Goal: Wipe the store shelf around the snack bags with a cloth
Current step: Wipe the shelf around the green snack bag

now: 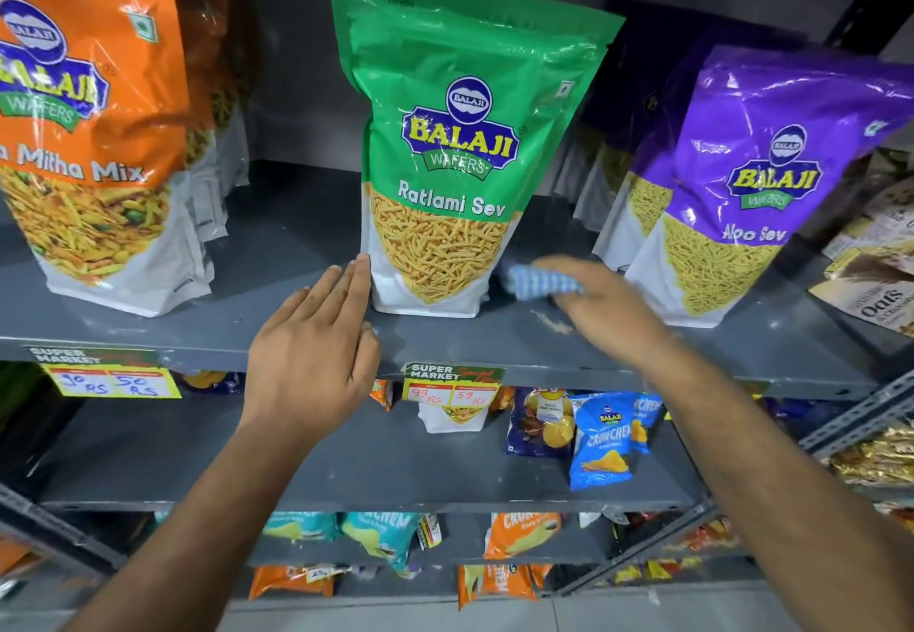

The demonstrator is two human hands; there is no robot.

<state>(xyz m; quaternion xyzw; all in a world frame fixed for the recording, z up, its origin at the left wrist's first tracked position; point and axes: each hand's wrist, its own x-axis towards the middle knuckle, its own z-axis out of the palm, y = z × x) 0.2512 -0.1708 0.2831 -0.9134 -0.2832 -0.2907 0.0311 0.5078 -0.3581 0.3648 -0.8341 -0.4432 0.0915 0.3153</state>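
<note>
Head view: a grey metal shelf stocked with Balaji snack bags.
Left hand: flat, fingers extended together, fingertips touching the lower left edge of the green Ratlami Sev bag.
Right hand: blurred, fingers closed over a blue checked cloth pressed on the shelf between the green bag and the purple Aloo Sev bag.
Orange Mitha Mix bag: upright at far left.

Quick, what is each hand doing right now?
Left hand: open, flat on the shelf, fingertips against the green bag.
Right hand: holding the blue cloth on the shelf beside the green bag.
</note>
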